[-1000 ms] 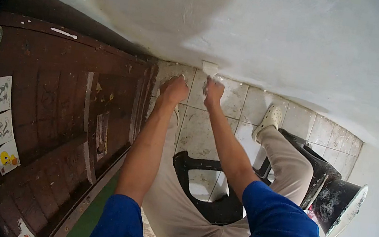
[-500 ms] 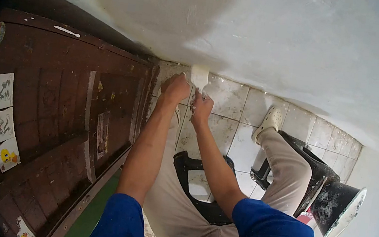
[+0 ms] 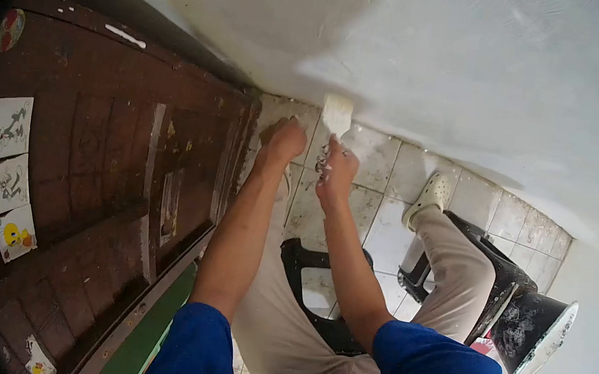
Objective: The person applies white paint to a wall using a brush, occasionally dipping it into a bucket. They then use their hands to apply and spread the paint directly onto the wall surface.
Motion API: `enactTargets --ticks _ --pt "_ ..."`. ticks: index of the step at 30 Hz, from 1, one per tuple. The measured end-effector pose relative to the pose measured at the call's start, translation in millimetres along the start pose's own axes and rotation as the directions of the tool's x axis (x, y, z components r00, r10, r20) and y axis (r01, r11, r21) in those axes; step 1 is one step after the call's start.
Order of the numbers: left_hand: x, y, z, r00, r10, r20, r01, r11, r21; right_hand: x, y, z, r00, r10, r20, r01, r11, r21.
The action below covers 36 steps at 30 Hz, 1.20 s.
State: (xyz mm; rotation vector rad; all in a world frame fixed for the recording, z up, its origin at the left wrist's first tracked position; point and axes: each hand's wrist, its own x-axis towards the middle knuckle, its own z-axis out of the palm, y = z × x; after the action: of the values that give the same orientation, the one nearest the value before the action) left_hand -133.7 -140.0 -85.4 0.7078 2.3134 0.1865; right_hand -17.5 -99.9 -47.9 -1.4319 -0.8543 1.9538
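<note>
Head view: the right hand (image 3: pixel 341 168) has its fingers closed round the brush (image 3: pixel 337 116), which extends far from them, long axis near to far, tip at the wall's (image 3: pixel 484 75) foot. Left hand (image 3: pixel 288 140), farther left, is curled; whether holding anything, I cannot tell.

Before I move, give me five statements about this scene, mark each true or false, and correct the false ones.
1. The right hand holds a pale, flat-ended tool. True.
2. The left hand is apart from that tool. True.
3. Both hands wear gloves. False: both are bare.
4. Cartoon pictures show on the brown panel at the left of the view. True.
5. Wooden planks lie underfoot. False: pale tiles do.
</note>
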Motion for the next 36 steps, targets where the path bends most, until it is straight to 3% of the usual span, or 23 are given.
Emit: enactTargets --ticks 1,2,5,6,9,12,15,18,21,22,25,27,29,31,33,35,36 --pt "2 4 -3 1.000 -0.001 -0.019 0.002 1.000 0.020 22 17 -3 0.997 0.060 -0.048 -0.061 0.998 -0.021" --pt "1 5 -4 0.999 -0.008 -0.032 0.009 0.999 0.041 67 60 -18 0.999 -0.044 -0.010 0.043 0.997 -0.057" --pt "-2 11 -17 1.000 -0.016 -0.018 0.016 1.000 0.020 39 -14 14 1.000 0.018 0.021 -0.021 0.986 0.166" --pt "-10 13 -15 1.000 -0.020 0.013 0.020 1.000 -0.007 22 -21 11 0.998 -0.028 0.055 0.023 0.996 0.084" --pt "5 1 5 0.995 -0.033 -0.094 0.035 0.999 0.018 -34 -45 7 0.981 -0.164 0.106 0.183 0.959 -0.214" --pt "3 -4 3 0.998 -0.029 -0.059 0.032 0.999 0.043 -25 -6 -14 0.930 -0.313 0.192 0.367 0.828 -0.424" --pt "-18 8 -17 0.995 0.017 -0.098 -0.004 0.992 0.126 35 49 -21 0.991 -0.100 0.084 0.124 0.920 -0.371" --pt "-1 -6 1 0.993 -0.033 -0.117 0.042 0.997 0.072 91 63 0 0.957 -0.286 0.053 0.268 0.799 -0.538" --pt "0 -1 -6 0.998 -0.058 -0.008 0.058 0.995 0.077 20 -23 21 0.985 -0.091 0.146 0.108 0.987 -0.116" --pt "5 0 -3 0.999 -0.025 -0.039 0.028 0.994 0.103 0 -36 10 0.965 -0.177 0.194 0.224 0.940 -0.259" --pt "0 16 -3 0.995 0.042 -0.089 -0.029 0.989 0.144 -61 -89 -17 0.987 -0.045 0.154 0.061 0.993 -0.097" --pt "-28 48 -28 0.997 0.043 -0.060 -0.036 0.992 0.119 -75 -115 -61 0.997 -0.039 0.068 0.047 0.991 -0.127" --pt "-43 69 -29 0.972 0.215 -0.098 -0.204 0.973 0.111 -95 -162 -104 0.987 -0.161 -0.010 0.154 0.961 -0.230" --pt "-67 88 -17 0.912 0.389 -0.129 -0.376 0.920 0.113 -122 -209 -146 0.915 -0.330 -0.233 0.251 0.916 -0.315" --pt "-98 111 6 0.812 0.563 -0.156 -0.549 0.826 0.124 -147 -260 -202 0.885 -0.402 -0.236 0.310 0.886 -0.346" --pt "-147 147 15 0.739 0.673 0.048 -0.659 0.706 0.259 -188 -307 -260 0.892 -0.408 -0.196 0.318 0.873 -0.370" --pt "-169 167 22 0.693 0.701 0.167 -0.719 0.659 0.221 -210 -322 -283 0.852 -0.476 -0.216 0.382 0.850 -0.363"
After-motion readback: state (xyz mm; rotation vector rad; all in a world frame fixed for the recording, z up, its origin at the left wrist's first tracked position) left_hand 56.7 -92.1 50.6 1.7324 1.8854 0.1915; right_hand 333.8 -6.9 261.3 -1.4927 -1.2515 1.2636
